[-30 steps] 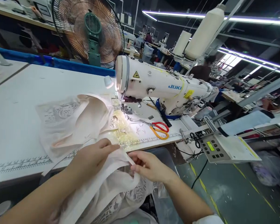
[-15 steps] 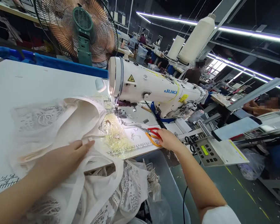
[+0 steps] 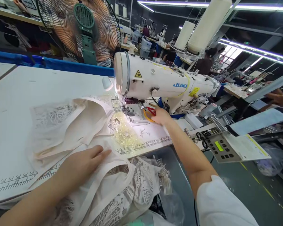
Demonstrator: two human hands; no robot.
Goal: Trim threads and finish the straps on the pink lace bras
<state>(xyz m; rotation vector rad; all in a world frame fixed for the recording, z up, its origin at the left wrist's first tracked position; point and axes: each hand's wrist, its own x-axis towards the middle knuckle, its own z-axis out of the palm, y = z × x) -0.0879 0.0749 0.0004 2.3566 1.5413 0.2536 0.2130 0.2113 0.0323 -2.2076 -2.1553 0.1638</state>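
Left hand (image 3: 88, 161), loosely curled, lies on cloth (image 3: 143, 183) over the edge of the tabletop (image 3: 14, 125), grip unclear; right hand (image 3: 159, 116) is closed around scissors (image 3: 151, 110) beside the machine (image 3: 165, 80). Swung low, they might snag the cloth.

Pale cream with scrolling openwork on the soft lace-trimmed fabric garment (image 3: 143, 185). Red and orange on the metal scissors (image 3: 151, 110) with 2 looped handles. White, lettered blue, on the rounded sewing machine (image 3: 163, 80).
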